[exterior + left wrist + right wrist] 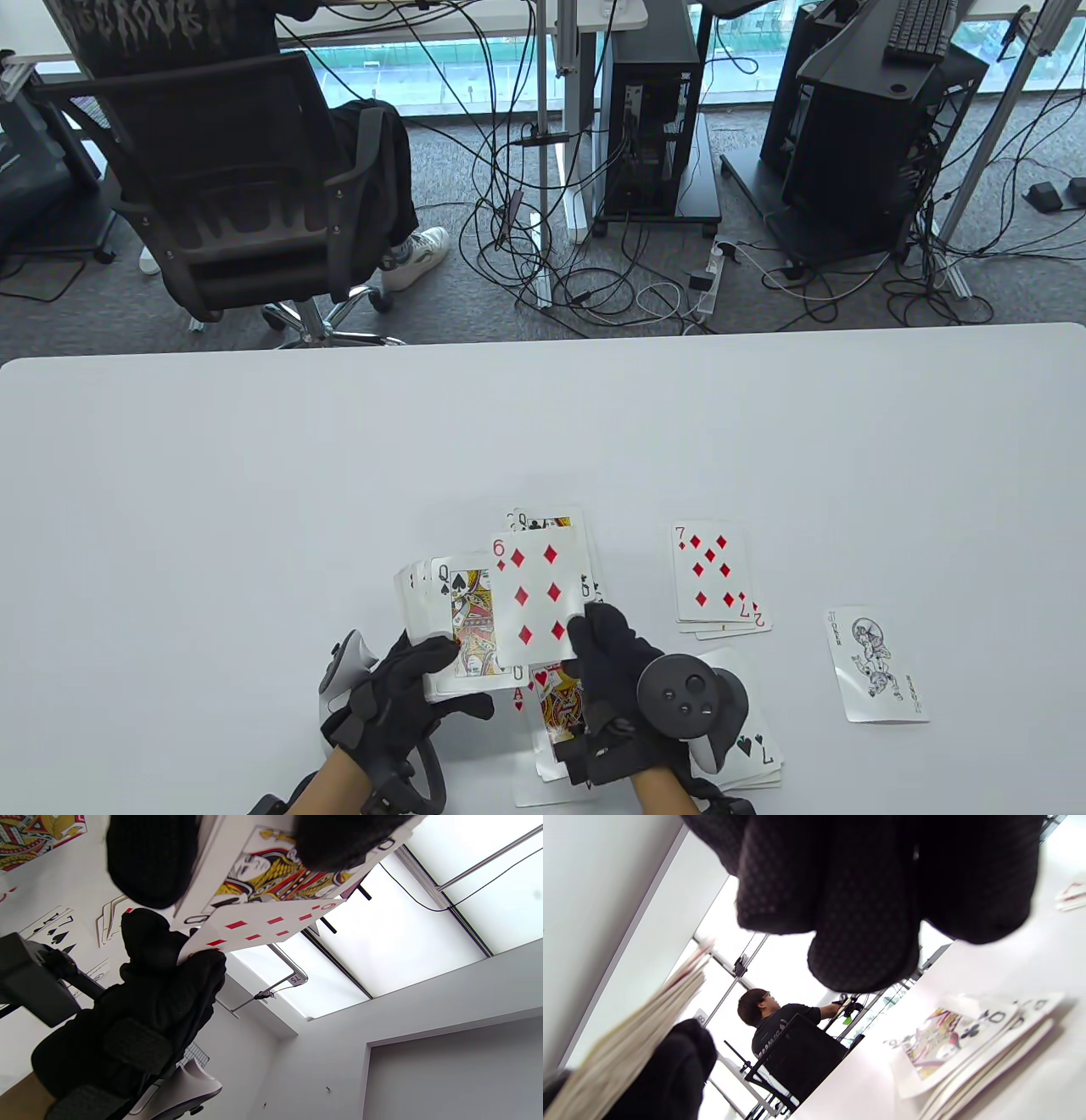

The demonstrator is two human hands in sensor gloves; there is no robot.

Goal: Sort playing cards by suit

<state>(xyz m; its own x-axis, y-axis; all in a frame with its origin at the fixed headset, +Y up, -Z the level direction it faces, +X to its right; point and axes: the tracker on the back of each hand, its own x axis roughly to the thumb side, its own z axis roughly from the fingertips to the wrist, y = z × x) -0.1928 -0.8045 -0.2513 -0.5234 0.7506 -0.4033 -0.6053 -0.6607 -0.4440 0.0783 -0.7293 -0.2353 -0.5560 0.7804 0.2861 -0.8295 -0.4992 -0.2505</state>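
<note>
Holding: the left hand (399,696) gripped the fanned deck (441,611); the right hand (628,679) pinched the six of diamonds (539,598) near the bench's (254,475) front edge.
Handling: light, thin, slippery card, likely best pinched at a corner.

The white six-of-diamonds card (540,598) shows a red "6" at its top left corner. Beside it, the white queen-of-spades card (469,624) carries a black "Q" over a spade. On the white counter (254,475), the seven-of-diamonds card (711,570) shows a red "7". The white joker card (876,665) reads "JOKER" down its edge. The black spade card (755,749) near the counter's front edge shows "7". A red "A" marks the partly hidden ace card (519,699).
</note>
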